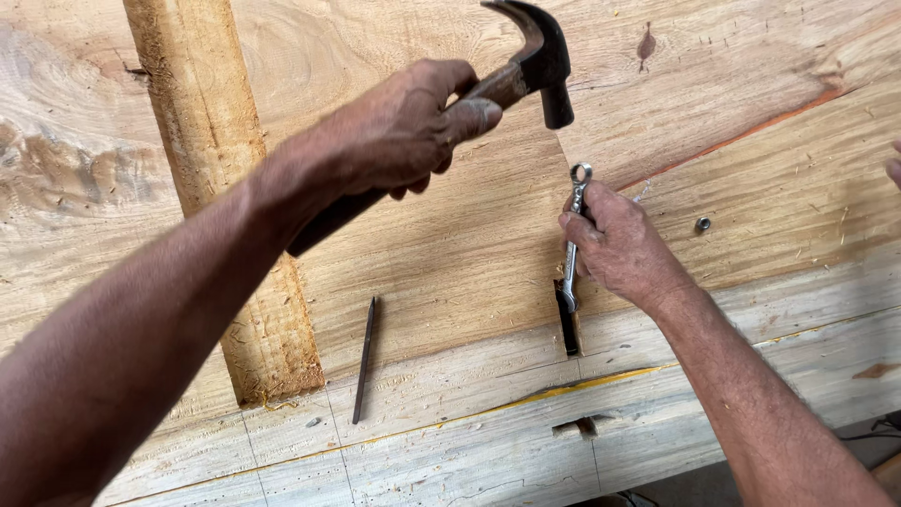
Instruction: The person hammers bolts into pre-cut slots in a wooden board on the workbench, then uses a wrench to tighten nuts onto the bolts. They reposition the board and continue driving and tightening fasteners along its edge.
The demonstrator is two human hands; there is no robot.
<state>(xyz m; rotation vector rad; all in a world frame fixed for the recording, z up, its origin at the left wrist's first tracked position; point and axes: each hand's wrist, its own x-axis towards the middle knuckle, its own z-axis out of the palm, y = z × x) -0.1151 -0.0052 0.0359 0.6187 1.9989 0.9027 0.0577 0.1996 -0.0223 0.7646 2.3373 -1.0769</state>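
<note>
My left hand (404,131) grips the wooden handle of a claw hammer close to its dark head (546,64), which is raised above the work. My right hand (619,249) holds a silver combination wrench (579,180) upright. The wrench's ring end points away from me. Its lower end sits in a narrow dark slot (569,329) cut into the big pale wooden slab (450,244). The hammer head hangs a little above and to the left of the ring end, not touching it.
A rough wooden batten (225,188) lies across the slab on the left. A thin dark metal rod (364,361) rests beside it. A small metal nut (703,223) sits right of my right hand. Another person's fingertip (893,169) shows at the right edge. A second notch (584,427) is in the front edge.
</note>
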